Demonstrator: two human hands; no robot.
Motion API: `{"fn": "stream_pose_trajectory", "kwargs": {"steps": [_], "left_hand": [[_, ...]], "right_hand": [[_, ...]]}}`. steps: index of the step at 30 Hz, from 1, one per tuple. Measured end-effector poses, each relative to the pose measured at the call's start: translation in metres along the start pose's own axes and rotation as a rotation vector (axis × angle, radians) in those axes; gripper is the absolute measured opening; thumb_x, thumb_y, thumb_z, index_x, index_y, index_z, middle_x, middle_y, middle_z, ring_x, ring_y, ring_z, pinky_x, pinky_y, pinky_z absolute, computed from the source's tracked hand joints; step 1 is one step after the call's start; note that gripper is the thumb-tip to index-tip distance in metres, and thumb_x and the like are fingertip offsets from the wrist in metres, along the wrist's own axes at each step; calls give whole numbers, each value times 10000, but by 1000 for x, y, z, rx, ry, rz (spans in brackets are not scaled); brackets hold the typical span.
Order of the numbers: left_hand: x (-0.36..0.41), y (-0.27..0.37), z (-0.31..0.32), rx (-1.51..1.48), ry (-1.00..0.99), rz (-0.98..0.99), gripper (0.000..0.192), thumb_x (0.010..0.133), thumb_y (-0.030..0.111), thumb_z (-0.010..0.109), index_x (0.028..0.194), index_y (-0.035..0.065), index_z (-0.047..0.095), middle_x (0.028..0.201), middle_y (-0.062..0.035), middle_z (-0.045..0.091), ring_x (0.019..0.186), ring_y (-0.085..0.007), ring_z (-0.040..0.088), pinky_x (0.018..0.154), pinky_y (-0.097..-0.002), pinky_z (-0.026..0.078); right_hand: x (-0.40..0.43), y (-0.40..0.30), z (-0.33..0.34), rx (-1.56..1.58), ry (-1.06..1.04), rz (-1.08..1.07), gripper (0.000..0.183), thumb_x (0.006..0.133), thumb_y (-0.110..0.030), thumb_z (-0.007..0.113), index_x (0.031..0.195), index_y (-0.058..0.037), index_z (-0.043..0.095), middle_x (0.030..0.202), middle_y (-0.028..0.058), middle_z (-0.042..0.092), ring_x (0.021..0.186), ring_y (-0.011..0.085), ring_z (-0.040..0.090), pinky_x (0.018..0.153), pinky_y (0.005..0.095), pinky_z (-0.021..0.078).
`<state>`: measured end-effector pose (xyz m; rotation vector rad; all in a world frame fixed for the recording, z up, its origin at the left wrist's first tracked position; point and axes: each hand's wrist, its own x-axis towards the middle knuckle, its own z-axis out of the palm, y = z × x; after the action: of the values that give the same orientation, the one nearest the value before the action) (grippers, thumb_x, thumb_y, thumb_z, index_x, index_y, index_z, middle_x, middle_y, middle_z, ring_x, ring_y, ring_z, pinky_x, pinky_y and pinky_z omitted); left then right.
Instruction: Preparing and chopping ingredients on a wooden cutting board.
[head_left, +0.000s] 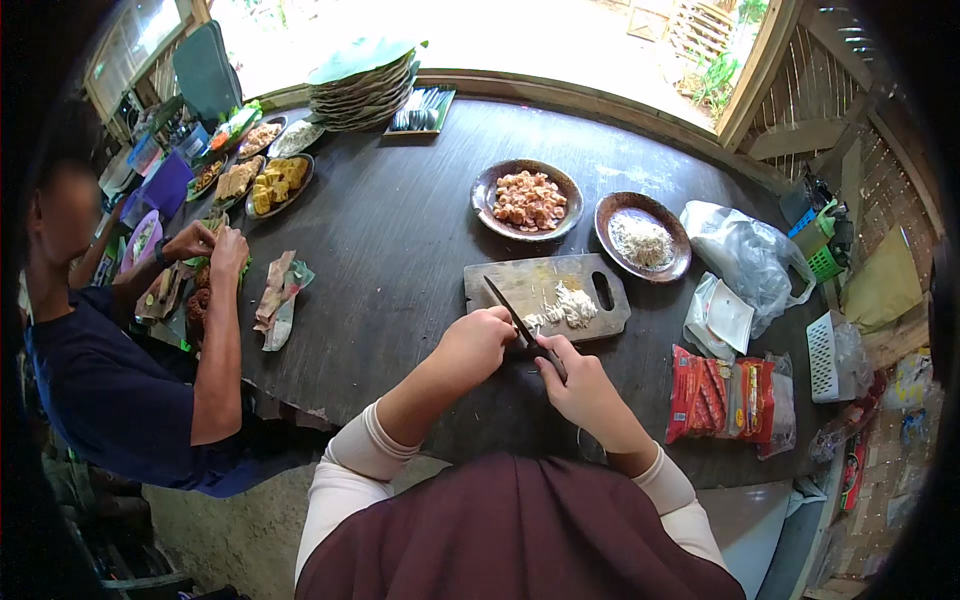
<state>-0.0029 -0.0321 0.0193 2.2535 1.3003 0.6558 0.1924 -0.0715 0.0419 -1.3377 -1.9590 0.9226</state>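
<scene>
My right hand (576, 379) grips the dark handle of a kitchen knife (504, 301). Its blade slants up and left over a wooden cutting board (495, 277). My left hand (478, 341) is curled at the board's front edge, close beside the blade; whatever may be under its fingertips is hidden. White shredded food (574, 306) lies heaped on the board, with a few strands reaching towards the blade. Behind the board stands a brown plate of sliced sausage-like pieces (529, 201). Another brown plate (606, 202), to its right, holds more white shreds (641, 238).
Plastic bags (742, 255) and a red food packet (720, 397) lie at right. To the left, a person (120, 382) handles food near a wrapper (281, 304). Several dishes, including yellow pieces (281, 184), stand beyond, near stacked leaf-lined plates (364, 90) and a cutlery tray (420, 112).
</scene>
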Motion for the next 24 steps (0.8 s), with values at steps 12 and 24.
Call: {"fn": "stream_pose_trajectory", "kwargs": {"steps": [12,24], "left_hand": [[0,0,1,28,-1,-19,199,740,-22,565,863,14,717,940,-129,642,896,-315,636,808,-389,518],[0,3,-2,49,-15,-3,187,744,-20,577,872,-2,711,962,-133,651,895,-319,638,806,-383,517]], "right_hand": [[3,7,8,-49,-5,-23,236,893,-97,597,1108,-9,557,750,270,633,698,431,637,576,478,500],[5,8,3,60,47,41,260,894,-101,612,1139,-30,566,660,240,588,605,402,623,537,413,456]]}}
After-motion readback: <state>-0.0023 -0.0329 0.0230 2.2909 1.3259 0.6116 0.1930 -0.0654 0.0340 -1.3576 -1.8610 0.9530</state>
